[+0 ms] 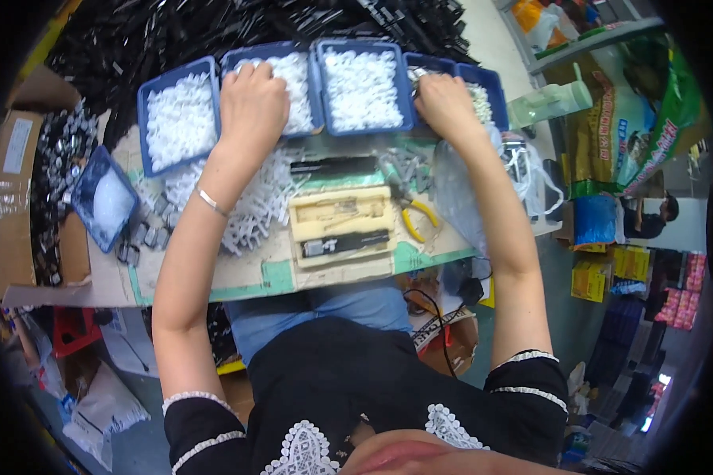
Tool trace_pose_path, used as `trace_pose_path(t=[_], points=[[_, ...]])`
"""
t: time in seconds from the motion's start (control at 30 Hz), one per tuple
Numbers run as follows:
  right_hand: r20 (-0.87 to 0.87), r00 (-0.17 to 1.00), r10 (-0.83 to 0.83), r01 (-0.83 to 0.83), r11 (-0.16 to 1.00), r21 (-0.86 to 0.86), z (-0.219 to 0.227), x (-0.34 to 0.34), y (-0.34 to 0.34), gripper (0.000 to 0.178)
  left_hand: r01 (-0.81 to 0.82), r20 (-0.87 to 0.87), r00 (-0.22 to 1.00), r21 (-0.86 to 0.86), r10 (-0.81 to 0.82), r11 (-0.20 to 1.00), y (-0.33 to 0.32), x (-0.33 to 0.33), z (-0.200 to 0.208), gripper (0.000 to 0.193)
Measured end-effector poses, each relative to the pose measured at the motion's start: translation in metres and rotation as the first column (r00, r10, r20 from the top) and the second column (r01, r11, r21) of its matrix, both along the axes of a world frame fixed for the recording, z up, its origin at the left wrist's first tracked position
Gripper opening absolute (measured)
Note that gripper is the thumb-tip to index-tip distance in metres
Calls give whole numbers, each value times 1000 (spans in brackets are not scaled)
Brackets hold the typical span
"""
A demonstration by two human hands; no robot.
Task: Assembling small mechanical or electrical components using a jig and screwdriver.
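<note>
My left hand reaches over the second blue bin, which is full of small white plastic parts. Its fingers are bent down, close together, and their tips are hidden. My right hand dips into a blue bin farther right, fingers curled beside small shiny metal parts. What either hand grips, if anything, cannot be made out. On the bench between my forearms lies a cream block fixture with a long black part set in its near slot. Yellow-handled pliers lie beside it.
Black plastic pieces are heaped behind the bins. Loose white strips lie left of the fixture. A small blue tray and a cardboard box flank the left. A plastic bag and pale green bottle are at the right.
</note>
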State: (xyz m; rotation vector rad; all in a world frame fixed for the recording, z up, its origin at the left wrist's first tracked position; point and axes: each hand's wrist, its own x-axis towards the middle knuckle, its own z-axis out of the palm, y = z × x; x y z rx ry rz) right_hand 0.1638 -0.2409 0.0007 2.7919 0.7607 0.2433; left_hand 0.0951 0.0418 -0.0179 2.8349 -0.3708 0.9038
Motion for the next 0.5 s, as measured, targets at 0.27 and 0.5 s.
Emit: trace_pose_path(t=[0.27,0.5], points=[[74,994,-78,10,751,660,12,-18,-1,13,46,8,999,-186,-45,982,4,-15,3,7],[-325,863,386,353,-2,935,34,-101,46,14,-187,-307,831,-939,-464,288,-16,-68,20,13]])
